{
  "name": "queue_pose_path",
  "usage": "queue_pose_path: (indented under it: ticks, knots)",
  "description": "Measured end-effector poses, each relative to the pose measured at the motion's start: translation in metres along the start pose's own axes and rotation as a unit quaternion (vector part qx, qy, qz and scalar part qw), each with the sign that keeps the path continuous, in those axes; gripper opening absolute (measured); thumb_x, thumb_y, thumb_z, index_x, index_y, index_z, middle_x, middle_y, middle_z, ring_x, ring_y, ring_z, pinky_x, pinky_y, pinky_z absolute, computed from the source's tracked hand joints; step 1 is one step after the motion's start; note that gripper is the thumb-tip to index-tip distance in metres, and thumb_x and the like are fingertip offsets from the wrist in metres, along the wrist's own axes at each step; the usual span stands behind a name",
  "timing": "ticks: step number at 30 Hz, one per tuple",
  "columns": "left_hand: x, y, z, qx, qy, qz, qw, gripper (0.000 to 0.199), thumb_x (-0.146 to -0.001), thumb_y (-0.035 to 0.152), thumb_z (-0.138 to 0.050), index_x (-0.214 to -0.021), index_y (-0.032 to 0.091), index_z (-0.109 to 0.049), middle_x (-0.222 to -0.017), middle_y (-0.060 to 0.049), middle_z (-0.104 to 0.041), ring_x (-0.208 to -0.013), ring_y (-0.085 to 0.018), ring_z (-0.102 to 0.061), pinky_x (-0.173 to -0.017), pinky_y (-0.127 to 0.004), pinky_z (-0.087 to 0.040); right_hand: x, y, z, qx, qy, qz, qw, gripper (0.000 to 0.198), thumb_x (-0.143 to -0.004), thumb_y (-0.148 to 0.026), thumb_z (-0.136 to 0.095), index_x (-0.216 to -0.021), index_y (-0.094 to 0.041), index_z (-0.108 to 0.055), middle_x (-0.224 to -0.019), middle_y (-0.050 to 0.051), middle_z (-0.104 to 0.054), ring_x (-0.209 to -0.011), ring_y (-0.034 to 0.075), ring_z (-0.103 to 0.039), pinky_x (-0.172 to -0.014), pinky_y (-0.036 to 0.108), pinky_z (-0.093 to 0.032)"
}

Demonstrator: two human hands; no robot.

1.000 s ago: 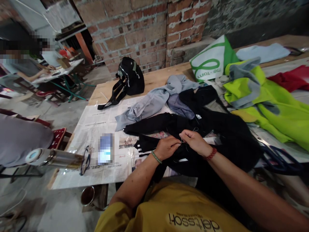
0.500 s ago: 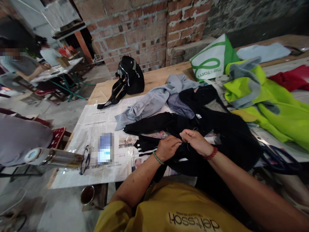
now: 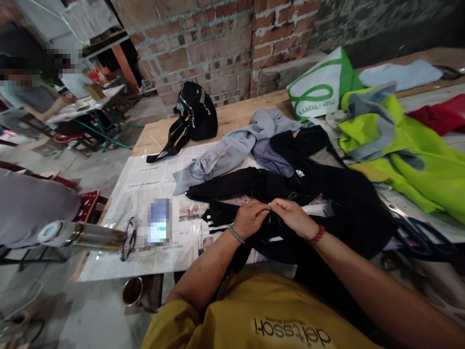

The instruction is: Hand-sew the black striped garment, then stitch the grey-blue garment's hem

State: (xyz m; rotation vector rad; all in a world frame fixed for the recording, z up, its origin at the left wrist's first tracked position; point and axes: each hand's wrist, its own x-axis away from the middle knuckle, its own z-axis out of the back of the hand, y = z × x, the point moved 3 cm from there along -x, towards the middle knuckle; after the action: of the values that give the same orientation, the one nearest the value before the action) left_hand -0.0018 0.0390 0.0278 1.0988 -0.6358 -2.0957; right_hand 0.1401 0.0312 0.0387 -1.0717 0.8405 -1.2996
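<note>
A black garment (image 3: pixel 348 194) lies spread over the newspaper in front of me, with a small white logo and a white-striped end at the left. My left hand (image 3: pixel 250 220), wearing a green bead bracelet, pinches a fold of its cloth. Fingertip to fingertip with it, my right hand (image 3: pixel 293 216), in a red bracelet, is closed on the same fold. Anything finer between the fingertips is too small to make out. Just beyond the hands a thin pale cord loop shows against the black cloth. A grey cloth (image 3: pixel 228 150) lies behind the garment.
Dark-handled scissors (image 3: pixel 423 237) lie at the right, below a yellow-green garment (image 3: pixel 410 150). To the left are a phone (image 3: pixel 159 223), glasses (image 3: pixel 128 238) and a steel flask (image 3: pixel 82 235). A black bag (image 3: pixel 199 114) and a white-green bag (image 3: pixel 319 92) stand behind. People sit at the far left.
My right hand has come down slightly and left, so both sets of fingertips now meet on the black cloth. The left hand has shifted a little left.
</note>
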Motion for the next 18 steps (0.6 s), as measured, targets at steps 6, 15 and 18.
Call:
queue_pose_path:
  ticks: [6,15,18]
  knots:
    - [-0.001,-0.003,-0.001,0.009,-0.007,0.016,1.000,0.016,-0.084,0.023,-0.051,-0.084,0.017,-0.066,-0.077,-0.005,-0.063,-0.075,-0.014,-0.058,-0.072,-0.027,-0.049,0.003,-0.003,0.009,0.067,-0.050,0.020,0.996,0.043,-0.078,-0.054,-0.045,-0.054,-0.018,-0.040,-0.051,-0.004,-0.033,-0.051,0.008,-0.030,-0.046,0.021,-0.024]
    - [-0.005,-0.006,0.001,0.071,-0.016,0.099,0.992,0.010,-0.079,0.023,-0.058,-0.079,0.016,-0.066,-0.075,-0.003,-0.064,-0.072,-0.013,-0.057,-0.072,-0.026,-0.047,0.003,-0.003,0.022,0.138,0.053,0.106,0.983,0.026,-0.083,-0.039,-0.045,-0.082,-0.021,-0.064,-0.082,0.003,-0.063,-0.073,0.016,-0.057,-0.067,0.029,-0.045]
    - [-0.006,-0.013,0.002,0.138,-0.021,0.191,0.972,0.013,-0.076,0.027,-0.061,-0.077,0.015,-0.065,-0.075,-0.002,-0.064,-0.071,-0.012,-0.056,-0.071,-0.025,-0.045,0.015,-0.009,0.040,0.151,0.222,0.152,0.951,0.026,-0.084,-0.034,-0.046,-0.100,-0.023,-0.063,-0.100,0.008,-0.062,-0.084,0.019,-0.059,-0.075,0.033,-0.047]
